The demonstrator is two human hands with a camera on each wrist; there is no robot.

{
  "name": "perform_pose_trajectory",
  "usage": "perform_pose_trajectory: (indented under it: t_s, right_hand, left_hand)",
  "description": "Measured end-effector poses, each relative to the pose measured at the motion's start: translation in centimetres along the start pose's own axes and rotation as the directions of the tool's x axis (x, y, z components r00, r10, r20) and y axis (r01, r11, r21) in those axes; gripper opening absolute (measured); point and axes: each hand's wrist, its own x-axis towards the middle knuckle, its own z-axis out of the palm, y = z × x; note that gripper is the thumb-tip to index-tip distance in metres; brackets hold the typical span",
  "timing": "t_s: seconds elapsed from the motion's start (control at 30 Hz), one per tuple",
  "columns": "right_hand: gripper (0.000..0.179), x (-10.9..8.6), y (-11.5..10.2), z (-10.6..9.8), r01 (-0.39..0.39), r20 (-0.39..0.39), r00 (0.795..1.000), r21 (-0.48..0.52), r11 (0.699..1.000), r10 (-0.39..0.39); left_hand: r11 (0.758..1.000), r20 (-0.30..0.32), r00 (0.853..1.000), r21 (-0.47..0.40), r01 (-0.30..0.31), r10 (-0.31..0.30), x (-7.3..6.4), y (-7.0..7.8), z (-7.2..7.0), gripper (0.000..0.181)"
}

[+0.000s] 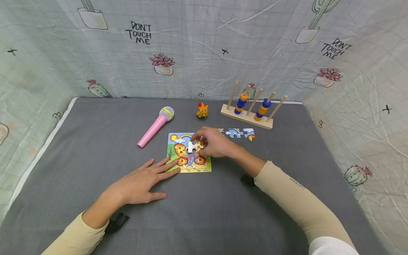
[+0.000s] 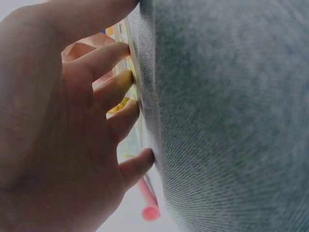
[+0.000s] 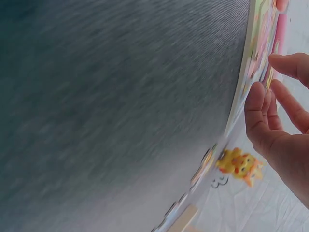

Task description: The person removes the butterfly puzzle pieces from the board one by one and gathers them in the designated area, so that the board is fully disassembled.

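A butterfly jigsaw puzzle (image 1: 191, 169) in a flat tray lies on the grey cloth. My right hand (image 1: 215, 142) pinches a puzzle piece (image 1: 192, 146) between thumb and fingers, over the upper middle of the puzzle. In the right wrist view that hand (image 3: 285, 116) is seen side-on, the thumb and fingertips close over the tray. My left hand (image 1: 140, 180) lies with fingers spread, fingertips on the puzzle's lower left edge. The left wrist view shows its fingers (image 2: 120, 121) straight along that edge. Loose puzzle pieces (image 1: 234, 133) lie in a row right of the puzzle.
A pink toy microphone (image 1: 154, 129) lies left of the puzzle. Behind it stands an orange toy figure (image 1: 202, 110). A wooden peg stand (image 1: 247, 117) with blue and orange beads stands at the back right. A printed curtain (image 1: 197, 46) hangs behind the table.
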Motion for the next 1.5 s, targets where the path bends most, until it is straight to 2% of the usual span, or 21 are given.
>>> perform_pose_trajectory:
  t_s: [0.27, 0.53, 0.8, 1.0, 1.5]
  right_hand:
    - [0.043, -1.9, 1.7, -1.1, -0.036, -0.021, 0.999, 0.027, 0.999, 0.036]
    - [0.044, -3.7, 3.3, -1.9, -0.073, -0.053, 0.996, 0.021, 0.997, 0.074]
    - [0.046, -5.0, 4.4, -2.4, -0.087, -0.053, 0.995, 0.009, 0.996, 0.087]
    - [0.047, -5.6, 4.7, -2.5, -0.095, -0.054, 0.994, -0.028, 0.995, 0.094]
    - [0.047, -5.6, 5.0, -2.5, -0.078, -0.031, 0.997, -0.035, 0.996, 0.077]
  left_hand:
    - [1.0, 0.004, 1.0, -0.017, 0.003, -0.003, 0.1, -0.1, 0.1, 0.083]
    - [1.0, 0.008, 1.0, -0.027, 0.005, -0.004, 0.1, -0.1, 0.1, 0.083]
    - [1.0, 0.003, 1.0, -0.026, 0.002, -0.002, 0.0, 0.0, 0.1, 0.083]
    - [1.0, -0.004, 1.0, -0.025, 0.005, -0.005, -0.1, 0.0, 0.1, 0.084]
    - [1.0, -0.008, 1.0, -0.019, 0.003, -0.003, 0.0, -0.1, 0.2, 0.084]
